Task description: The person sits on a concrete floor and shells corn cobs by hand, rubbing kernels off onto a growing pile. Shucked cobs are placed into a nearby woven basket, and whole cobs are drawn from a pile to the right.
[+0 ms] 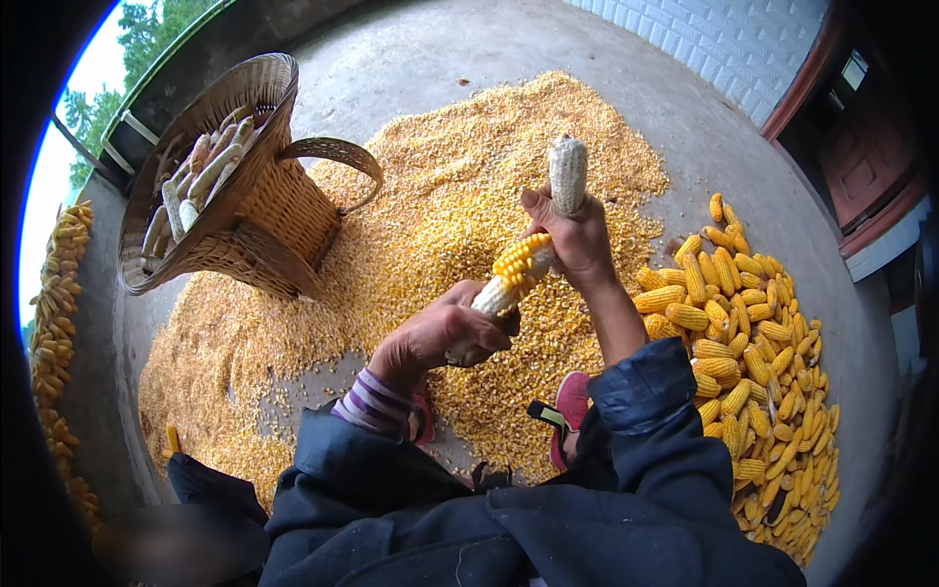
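Note:
My left hand [451,326] is wrapped around the lower end of a partly shelled ear of corn [521,260], which slants up to the right. A patch of yellow kernels stays on its upper part, and the lower part shows pale bare cob. My right hand [576,238] grips a bare corn cob [568,172] that stands nearly upright out of the fist. The lower end of that cob is hidden. The right fist also meets the upper end of the partly shelled ear. Beneath both hands spreads a wide layer of loose corn kernels [469,205].
A wicker basket [282,213] with a looped handle holds several bare cobs [209,165]. Whole ears of corn [733,345] are heaped at right on the concrete floor [411,51]. More ears [59,308] line the left edge. Part of another person [213,491] shows at lower left.

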The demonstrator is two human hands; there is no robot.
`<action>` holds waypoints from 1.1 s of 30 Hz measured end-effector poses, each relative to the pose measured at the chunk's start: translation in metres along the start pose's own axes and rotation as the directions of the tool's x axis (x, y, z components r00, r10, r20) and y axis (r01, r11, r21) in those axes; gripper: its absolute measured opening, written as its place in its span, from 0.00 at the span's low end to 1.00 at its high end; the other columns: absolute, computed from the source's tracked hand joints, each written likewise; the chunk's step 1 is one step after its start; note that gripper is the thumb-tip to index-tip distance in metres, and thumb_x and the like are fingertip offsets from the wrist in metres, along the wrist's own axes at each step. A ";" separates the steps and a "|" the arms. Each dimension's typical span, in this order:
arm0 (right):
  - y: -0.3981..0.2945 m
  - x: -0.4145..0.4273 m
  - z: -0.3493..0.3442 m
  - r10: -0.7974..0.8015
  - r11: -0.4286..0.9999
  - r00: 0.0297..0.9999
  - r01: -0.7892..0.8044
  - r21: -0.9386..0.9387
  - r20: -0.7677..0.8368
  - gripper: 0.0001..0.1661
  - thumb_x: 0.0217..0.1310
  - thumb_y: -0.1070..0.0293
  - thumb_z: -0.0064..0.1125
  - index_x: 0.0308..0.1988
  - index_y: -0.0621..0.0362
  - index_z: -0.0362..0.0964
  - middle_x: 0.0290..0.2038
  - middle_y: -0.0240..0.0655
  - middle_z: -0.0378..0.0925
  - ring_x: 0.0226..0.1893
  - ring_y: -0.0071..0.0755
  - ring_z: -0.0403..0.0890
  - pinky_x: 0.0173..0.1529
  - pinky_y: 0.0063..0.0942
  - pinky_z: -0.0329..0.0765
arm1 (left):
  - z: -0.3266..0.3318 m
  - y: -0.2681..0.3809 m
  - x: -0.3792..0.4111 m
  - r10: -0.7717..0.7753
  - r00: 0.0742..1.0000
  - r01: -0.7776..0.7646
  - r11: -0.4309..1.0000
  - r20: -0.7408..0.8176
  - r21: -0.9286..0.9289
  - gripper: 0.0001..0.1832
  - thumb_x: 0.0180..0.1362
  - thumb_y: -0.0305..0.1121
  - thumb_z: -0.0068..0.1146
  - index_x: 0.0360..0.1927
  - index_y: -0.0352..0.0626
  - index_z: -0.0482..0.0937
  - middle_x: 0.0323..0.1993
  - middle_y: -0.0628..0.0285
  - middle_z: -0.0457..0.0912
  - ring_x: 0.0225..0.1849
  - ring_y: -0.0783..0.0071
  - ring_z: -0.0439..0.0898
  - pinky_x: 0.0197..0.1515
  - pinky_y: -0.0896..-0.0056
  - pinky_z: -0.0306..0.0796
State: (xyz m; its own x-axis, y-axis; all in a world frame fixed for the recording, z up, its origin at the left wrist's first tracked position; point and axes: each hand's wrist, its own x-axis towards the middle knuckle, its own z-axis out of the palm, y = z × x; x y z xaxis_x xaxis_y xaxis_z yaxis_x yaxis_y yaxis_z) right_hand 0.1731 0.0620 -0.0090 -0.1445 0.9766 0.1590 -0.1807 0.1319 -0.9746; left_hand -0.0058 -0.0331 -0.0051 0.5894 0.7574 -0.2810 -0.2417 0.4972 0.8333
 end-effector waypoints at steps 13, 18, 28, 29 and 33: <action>0.003 -0.011 0.024 0.178 0.902 0.967 -0.235 0.363 0.182 0.32 0.60 0.54 0.62 0.59 0.57 0.66 0.42 0.34 0.77 0.42 0.26 0.75 0.48 0.24 0.73 | 0.009 -0.026 0.054 0.808 0.540 0.249 0.114 -0.236 0.962 0.13 0.47 0.26 0.55 0.37 0.33 0.69 0.20 0.46 0.78 0.23 0.50 0.80 0.27 0.52 0.73; 0.027 -0.008 0.032 -0.089 0.968 0.986 0.053 -0.244 -0.143 0.20 0.58 0.54 0.65 0.40 0.59 0.77 0.29 0.34 0.82 0.28 0.29 0.81 0.33 0.27 0.78 | 0.013 -0.036 0.067 0.564 0.699 -0.025 0.633 -0.439 0.774 0.07 0.48 0.28 0.53 0.28 0.34 0.71 0.16 0.55 0.77 0.19 0.65 0.78 0.21 0.64 0.69; -0.004 0.003 0.010 0.277 0.900 0.961 -0.257 0.352 -0.005 0.25 0.56 0.50 0.67 0.44 0.59 0.73 0.32 0.30 0.76 0.33 0.22 0.76 0.37 0.23 0.73 | 0.011 -0.020 0.052 0.700 0.618 0.232 0.272 -0.358 0.934 0.07 0.47 0.26 0.54 0.31 0.37 0.72 0.18 0.57 0.76 0.20 0.64 0.75 0.24 0.62 0.70; -0.005 0.002 0.010 0.273 0.895 0.962 -0.263 0.361 0.023 0.24 0.57 0.51 0.66 0.44 0.58 0.74 0.32 0.30 0.77 0.32 0.23 0.76 0.37 0.23 0.73 | 0.014 -0.019 0.051 0.732 0.609 0.345 0.104 -0.307 0.933 0.08 0.47 0.25 0.53 0.33 0.37 0.70 0.20 0.53 0.78 0.21 0.59 0.77 0.25 0.60 0.72; 0.011 -0.002 0.024 0.135 0.986 0.987 -0.126 0.108 -0.086 0.12 0.58 0.61 0.66 0.34 0.59 0.78 0.27 0.29 0.78 0.30 0.22 0.76 0.34 0.23 0.72 | 0.010 -0.043 0.055 0.823 0.554 0.276 -0.035 -0.129 0.961 0.11 0.47 0.25 0.54 0.34 0.38 0.67 0.19 0.51 0.76 0.24 0.51 0.78 0.26 0.54 0.71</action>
State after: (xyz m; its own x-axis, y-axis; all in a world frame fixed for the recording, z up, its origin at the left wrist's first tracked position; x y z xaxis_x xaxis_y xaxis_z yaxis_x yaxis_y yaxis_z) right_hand 0.1480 0.0577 -0.0161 -0.0836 0.9964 0.0116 -0.2647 -0.0110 -0.9643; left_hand 0.0453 -0.0170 -0.0515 0.0280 0.8831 0.4683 0.9113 -0.2151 0.3510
